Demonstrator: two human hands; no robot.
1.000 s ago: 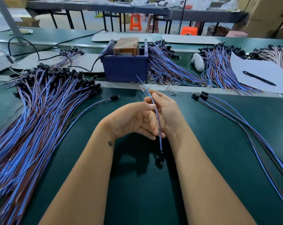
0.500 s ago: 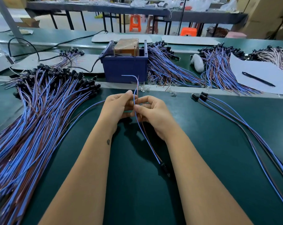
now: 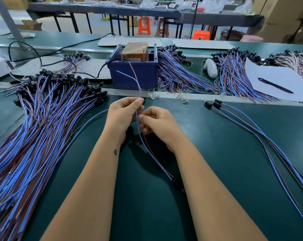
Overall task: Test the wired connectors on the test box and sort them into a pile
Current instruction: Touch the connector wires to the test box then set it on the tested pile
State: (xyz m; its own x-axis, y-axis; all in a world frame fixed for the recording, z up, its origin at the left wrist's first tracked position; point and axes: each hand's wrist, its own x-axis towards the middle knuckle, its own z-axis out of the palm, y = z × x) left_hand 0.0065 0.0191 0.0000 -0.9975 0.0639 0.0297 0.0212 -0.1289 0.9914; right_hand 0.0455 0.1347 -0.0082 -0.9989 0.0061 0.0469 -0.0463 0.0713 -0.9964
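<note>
On the green surface [image 3: 234, 153], wire piles [image 3: 34, 127] flank a blue box [image 3: 135, 73]; both hands, left [image 3: 123, 115] and right [image 3: 157, 122], pinch one wire [image 3: 138, 122] before it. Orange stools [image 3: 144, 26] stand behind.

Bright, even light falls from overhead across the dark green matte table [image 3: 234, 153], with a cooler, paler glow on the far floor. Soft shadows pool on the table just beneath the left hand [image 3: 123, 115] and the right hand [image 3: 157, 122] and along the forearms. The white sheet of paper [image 3: 277, 80] at far right is nearly washed out. Straight edges bow near the frame borders from the wide lens, and the far benches look slightly soft.
</note>
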